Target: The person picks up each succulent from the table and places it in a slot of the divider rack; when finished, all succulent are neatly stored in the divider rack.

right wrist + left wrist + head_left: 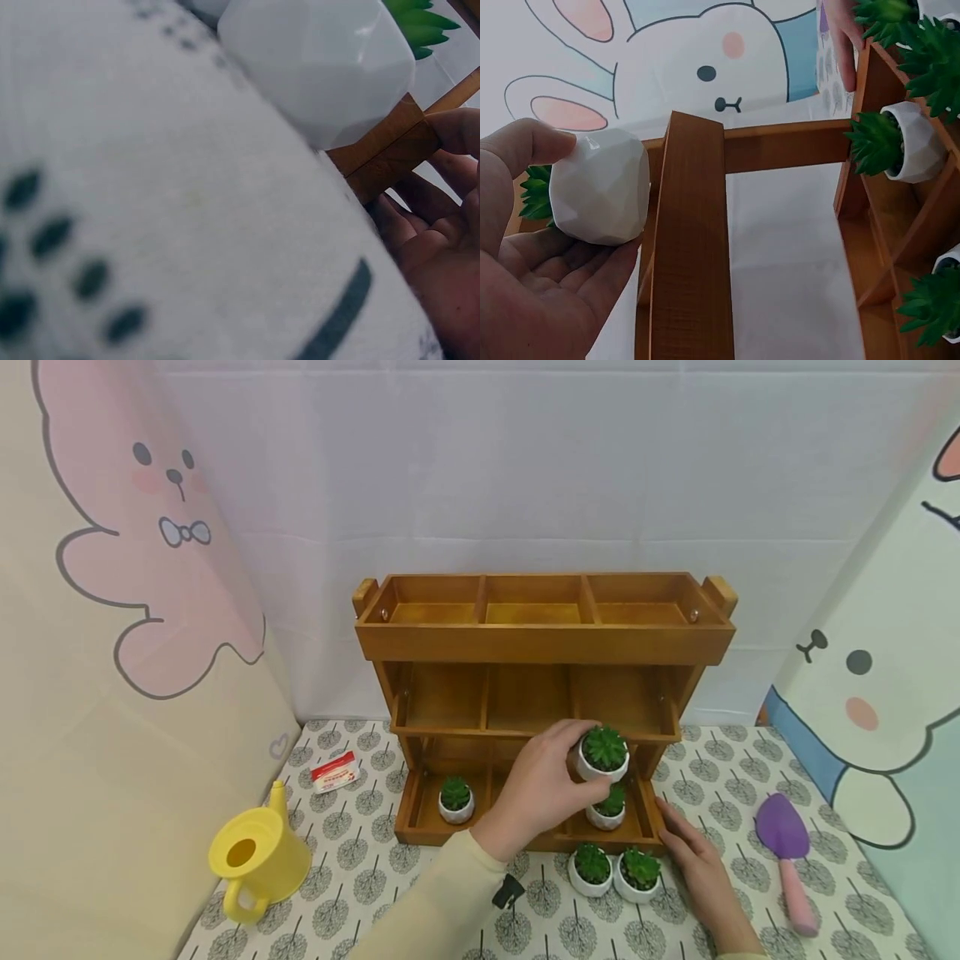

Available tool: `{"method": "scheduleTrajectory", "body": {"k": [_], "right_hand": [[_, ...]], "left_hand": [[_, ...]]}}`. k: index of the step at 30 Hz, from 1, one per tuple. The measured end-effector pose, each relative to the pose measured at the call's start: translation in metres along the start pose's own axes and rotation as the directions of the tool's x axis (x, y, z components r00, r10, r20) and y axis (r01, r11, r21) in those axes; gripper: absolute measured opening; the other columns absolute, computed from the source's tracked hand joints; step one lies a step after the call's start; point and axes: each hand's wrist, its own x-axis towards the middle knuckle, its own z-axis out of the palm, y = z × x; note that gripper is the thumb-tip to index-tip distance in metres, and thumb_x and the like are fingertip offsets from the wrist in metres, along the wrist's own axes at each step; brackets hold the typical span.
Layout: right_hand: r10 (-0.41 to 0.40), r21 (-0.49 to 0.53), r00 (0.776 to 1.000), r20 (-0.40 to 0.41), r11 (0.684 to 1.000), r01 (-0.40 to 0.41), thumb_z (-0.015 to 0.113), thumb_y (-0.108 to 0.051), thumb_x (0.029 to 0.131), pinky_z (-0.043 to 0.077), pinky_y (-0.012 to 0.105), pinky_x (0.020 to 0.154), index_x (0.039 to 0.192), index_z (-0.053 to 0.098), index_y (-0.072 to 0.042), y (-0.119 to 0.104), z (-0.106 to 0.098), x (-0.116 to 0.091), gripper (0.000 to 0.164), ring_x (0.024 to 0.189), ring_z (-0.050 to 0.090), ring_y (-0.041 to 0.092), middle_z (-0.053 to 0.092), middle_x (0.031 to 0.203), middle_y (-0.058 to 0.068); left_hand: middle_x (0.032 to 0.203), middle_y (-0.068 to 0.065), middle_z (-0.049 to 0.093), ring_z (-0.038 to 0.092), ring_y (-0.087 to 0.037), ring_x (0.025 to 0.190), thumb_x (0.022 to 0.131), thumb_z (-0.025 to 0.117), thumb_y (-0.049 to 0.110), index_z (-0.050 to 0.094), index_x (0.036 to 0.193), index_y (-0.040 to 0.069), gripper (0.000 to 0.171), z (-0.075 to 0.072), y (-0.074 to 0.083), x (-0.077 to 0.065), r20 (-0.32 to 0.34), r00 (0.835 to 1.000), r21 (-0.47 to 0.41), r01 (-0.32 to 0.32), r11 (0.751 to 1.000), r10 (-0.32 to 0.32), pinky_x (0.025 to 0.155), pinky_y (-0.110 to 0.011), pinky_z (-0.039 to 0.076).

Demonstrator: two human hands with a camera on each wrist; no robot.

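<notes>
My left hand (543, 777) holds a small white faceted pot (600, 187) with a green artificial succulent (604, 748), thumb and fingers around its sides. It is raised in front of the wooden tiered shelf (543, 645), over the right compartment of the bottom tier. A second potted succulent (606, 810) sits in that compartment, partly covered by the held one. My right hand (699, 868) touches the shelf's lower right corner (397, 146) with relaxed fingers. Beside that hand, two potted succulents (591, 870) stand close together on the patterned cloth before the shelf.
Another potted succulent (455, 800) sits in the bottom tier's left compartment. A yellow watering can (262, 852) and a red-and-white packet (335, 772) lie to the left. On the right is a purple trowel (783, 831) with a pink handle. Printed curtains enclose the table.
</notes>
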Motion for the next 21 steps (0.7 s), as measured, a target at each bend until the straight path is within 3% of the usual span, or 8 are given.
{"method": "scheduleTrajectory", "body": {"k": [3, 12, 21], "right_hand": [[0.003, -0.024, 1.000, -0.001, 1.000, -0.003, 0.052, -0.026, 0.112, 0.037, 0.009, 0.102, 0.165, 0.030, -0.010, 0.000, -0.001, 0.000, 0.060, 0.155, 0.021, 0.021, 0.015, 0.171, 0.019], [-0.044, -0.039, 0.999, 0.007, 0.998, 0.044, 0.051, -0.025, 0.112, 0.040, 0.010, 0.101, 0.164, 0.032, -0.008, 0.002, -0.001, -0.001, 0.058, 0.128, 0.042, -0.015, 0.017, 0.170, 0.024], [-0.019, -0.013, 1.000, 0.006, 1.000, 0.019, 0.052, -0.027, 0.112, 0.041, 0.011, 0.101, 0.165, 0.030, -0.009, 0.003, -0.001, 0.000, 0.060, 0.128, 0.041, -0.015, 0.015, 0.171, 0.022]], "left_hand": [[0.137, 0.004, 0.063, 0.061, -0.008, 0.114, 0.086, 0.083, 0.025, 0.063, 0.141, 0.014, 0.060, 0.000, 0.002, 0.008, 0.005, 1.000, 0.016, -0.009, 1.000, 0.009, 0.095, -0.028, 0.052], [0.130, 0.001, 0.065, 0.061, -0.009, 0.109, 0.085, 0.085, 0.022, 0.064, 0.138, 0.012, 0.057, 0.005, 0.002, 0.035, -0.035, 0.999, -0.019, -0.030, 0.999, 0.029, 0.093, -0.026, 0.052], [0.124, 0.001, 0.065, 0.061, -0.008, 0.105, 0.085, 0.085, 0.024, 0.063, 0.136, 0.013, 0.057, 0.013, 0.003, 0.061, -0.068, 0.996, 0.027, -0.053, 0.998, 0.055, 0.091, -0.023, 0.051]]}}
